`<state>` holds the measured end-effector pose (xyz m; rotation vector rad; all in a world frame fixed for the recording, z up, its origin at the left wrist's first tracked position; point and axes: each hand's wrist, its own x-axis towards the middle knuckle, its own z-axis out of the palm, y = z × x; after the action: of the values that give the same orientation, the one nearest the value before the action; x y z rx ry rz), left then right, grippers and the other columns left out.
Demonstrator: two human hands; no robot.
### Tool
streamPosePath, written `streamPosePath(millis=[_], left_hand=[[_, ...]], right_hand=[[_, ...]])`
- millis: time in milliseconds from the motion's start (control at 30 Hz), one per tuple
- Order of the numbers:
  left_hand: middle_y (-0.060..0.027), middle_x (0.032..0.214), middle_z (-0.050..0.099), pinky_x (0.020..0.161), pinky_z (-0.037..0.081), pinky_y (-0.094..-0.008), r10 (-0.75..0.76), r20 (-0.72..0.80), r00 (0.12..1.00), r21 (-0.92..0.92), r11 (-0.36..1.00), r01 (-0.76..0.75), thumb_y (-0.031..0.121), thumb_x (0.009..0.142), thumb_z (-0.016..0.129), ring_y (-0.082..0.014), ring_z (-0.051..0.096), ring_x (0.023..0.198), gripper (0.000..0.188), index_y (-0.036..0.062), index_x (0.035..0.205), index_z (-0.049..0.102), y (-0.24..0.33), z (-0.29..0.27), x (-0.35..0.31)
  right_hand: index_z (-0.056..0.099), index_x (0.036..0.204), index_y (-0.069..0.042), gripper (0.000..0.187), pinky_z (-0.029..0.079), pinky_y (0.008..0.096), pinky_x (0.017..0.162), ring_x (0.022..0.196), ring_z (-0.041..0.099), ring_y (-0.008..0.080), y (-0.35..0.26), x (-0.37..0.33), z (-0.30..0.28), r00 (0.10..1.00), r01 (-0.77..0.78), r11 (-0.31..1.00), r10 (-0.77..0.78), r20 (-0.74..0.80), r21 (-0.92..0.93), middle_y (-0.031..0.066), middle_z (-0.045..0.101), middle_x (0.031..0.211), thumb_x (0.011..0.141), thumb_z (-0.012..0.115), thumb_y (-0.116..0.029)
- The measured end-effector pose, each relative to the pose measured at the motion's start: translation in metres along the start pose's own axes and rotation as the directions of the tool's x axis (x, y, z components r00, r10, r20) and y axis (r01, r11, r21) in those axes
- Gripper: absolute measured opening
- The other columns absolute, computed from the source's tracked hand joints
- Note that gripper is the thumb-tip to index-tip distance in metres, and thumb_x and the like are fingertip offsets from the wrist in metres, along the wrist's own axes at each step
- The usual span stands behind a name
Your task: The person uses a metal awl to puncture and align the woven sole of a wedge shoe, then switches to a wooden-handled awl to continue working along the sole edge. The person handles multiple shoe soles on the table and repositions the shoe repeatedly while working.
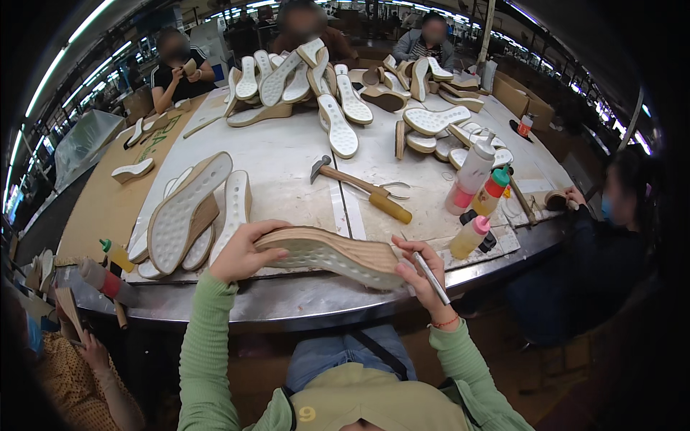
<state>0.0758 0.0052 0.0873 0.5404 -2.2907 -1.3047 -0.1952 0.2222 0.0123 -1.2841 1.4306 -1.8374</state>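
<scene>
1. Olive-yellow apron (366, 399) nearest the camera, green ribbed sleeves (205, 345) either side. Places below taken from the hammer (352, 179), lying on the worktable (287, 165), head to the left.
2. Wedge shoe sole (330, 251): held up on the near side of the hammer, by the metal table edge (165, 305). Long axis left to right, sloping slightly down to the right. Thin end points left, thick heel end right; wood-grain sidewall uppermost, white dimpled face turned toward the wearer.
3. Left hand (241, 251), nearer than the hammer and left of it: closed on the thin end, thumb on the dimpled face. Tip hidden by the hand.
4. Right hand (424, 291), nearer and right: wrapped round a slim silver pen-like tool (433, 279), thin tip up-left. Thumb seems to touch the heel end; cannot tell whether it bears weight.
5. Right of the hammer: white-and-pink squeeze bottle (474, 172), green-capped bottle (490, 192). Nearer, pink-capped bottle (469, 238) crowds the right hand's far side.
6. At the hammer's handle: steel pincers-like tool (397, 189), yellow grip (390, 207); cannot tell whether they join.
7. Left of the hammer, nearer: cluster of wedge soles (176, 223), overlapping, just beyond the left hand.
8. Beyond the hammer: large sole heap (338, 126); second heap (435, 121) farther right; co-workers (424, 50) past both.
</scene>
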Motion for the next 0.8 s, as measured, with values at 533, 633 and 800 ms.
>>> streamPosePath(millis=[533,633,800], left_hand=[[-0.0274,0.136,0.047,0.104,0.039,-0.0406,0.051,-0.306,0.951,0.030,0.999,-0.044,0.028,0.074,0.081,-0.0360,0.048,0.127,0.085,-0.0070,0.139,0.038,-0.005,0.141,-0.040],[-0.0250,0.133,0.051,0.104,0.039,-0.0393,-0.039,-0.347,0.937,-0.036,0.999,0.028,0.020,0.074,0.079,-0.0345,0.052,0.122,0.073,-0.0049,0.134,0.045,-0.015,0.118,-0.048],[-0.0201,0.127,0.056,0.097,0.045,-0.0370,-0.087,-0.414,0.906,0.015,0.995,0.103,0.016,0.076,0.077,-0.0304,0.058,0.112,0.059,-0.0032,0.126,0.054,-0.024,0.103,-0.054]], right_hand=[[0.059,0.114,0.001,0.032,0.051,0.0290,0.090,0.111,0.059,0.0172,0.001,-0.043,0.061,0.989,-0.136,0.990,0.135,0.053,0.024,0.0157,0.060,0.126,0.083,0.068,0.002],[0.059,0.115,0.001,0.034,0.049,0.0299,0.092,0.112,0.060,0.0184,0.002,-0.050,0.079,0.969,-0.159,0.986,0.147,0.196,0.044,0.0157,0.062,0.123,0.082,0.068,0.003],[0.059,0.113,0.003,0.032,0.046,0.0301,0.096,0.115,0.059,0.0192,0.009,-0.045,0.087,0.951,-0.076,0.997,0.063,0.303,0.033,0.0187,0.062,0.124,0.082,0.067,0.005]])
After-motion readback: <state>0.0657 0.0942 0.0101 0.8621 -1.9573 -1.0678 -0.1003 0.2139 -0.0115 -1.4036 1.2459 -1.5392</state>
